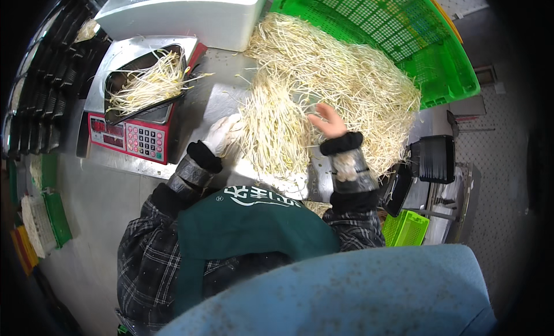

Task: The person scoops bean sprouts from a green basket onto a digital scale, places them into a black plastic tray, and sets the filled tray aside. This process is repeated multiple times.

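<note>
A bundle of bean sprouts (277, 128) lies on the metal table in front of me. My left hand (225, 134), in a pale glove, rests against the bundle's left side; its fingertips are partly hidden there. At the bundle's right side is my right hand (330, 121), fingers apart, beside the large heap of bean sprouts (337, 72). To the left, a red digital scale (147, 142) bears a black plastic tray (113, 82) with more sprouts (151, 82) in it, some hanging over its edge.
A tipped green plastic crate (450, 72) stands behind the heap. A white foam box (186, 22) is behind the scale. Stacked black trays (39, 102) fill the far left; more black trays (435, 158) lie at the right, above a lime-green basket (404, 227).
</note>
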### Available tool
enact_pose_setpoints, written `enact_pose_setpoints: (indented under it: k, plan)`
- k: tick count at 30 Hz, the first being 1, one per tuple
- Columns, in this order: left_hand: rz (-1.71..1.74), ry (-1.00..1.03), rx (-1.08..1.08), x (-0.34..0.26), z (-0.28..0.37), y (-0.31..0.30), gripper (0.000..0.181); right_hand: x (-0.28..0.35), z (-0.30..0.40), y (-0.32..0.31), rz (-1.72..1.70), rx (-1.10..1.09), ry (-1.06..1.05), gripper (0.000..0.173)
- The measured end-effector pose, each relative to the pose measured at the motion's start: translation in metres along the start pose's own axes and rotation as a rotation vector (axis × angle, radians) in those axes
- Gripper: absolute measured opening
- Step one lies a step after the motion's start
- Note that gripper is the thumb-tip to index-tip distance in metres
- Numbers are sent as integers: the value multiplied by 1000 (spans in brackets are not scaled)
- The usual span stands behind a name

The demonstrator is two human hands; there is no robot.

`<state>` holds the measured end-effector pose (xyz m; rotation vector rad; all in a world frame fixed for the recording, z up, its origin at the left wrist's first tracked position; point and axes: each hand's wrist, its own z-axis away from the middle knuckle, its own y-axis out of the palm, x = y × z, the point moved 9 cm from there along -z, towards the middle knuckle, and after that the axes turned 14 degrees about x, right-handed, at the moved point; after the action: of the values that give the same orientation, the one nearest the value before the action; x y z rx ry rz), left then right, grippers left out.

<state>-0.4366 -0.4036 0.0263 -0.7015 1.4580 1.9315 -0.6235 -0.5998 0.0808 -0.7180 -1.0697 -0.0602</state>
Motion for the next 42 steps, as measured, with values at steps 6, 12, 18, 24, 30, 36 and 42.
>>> enact_pose_setpoints:
  k: [6, 12, 18, 24, 30, 36, 42]
  plan:
    - [92, -129, 56, 15, -9, 8, 38, -13, 27, 48, -164, 53, 147, 59]
    - [-167, 171, 414, -38, -29, 128, 52, 53, 43, 43, -808, -86, -238, 32]
    - [-4, -23, 352, -13, -26, 42, 45, -40, 73, -3, -494, -57, 21, 32]
    - [-114, 32, 34, -37, 6, 6, 45, -93, 80, -16, -552, -232, 16, 37]
    - [-122, 59, 131, -22, -10, 17, 40, -63, 44, 35, -513, -93, 136, 46]
    - [-230, 119, 415, -29, -38, 117, 45, 54, 31, 55, -453, -85, -212, 56]
    - [-92, 74, 294, -47, -25, 56, 49, -9, 54, -14, -517, -158, -98, 49]
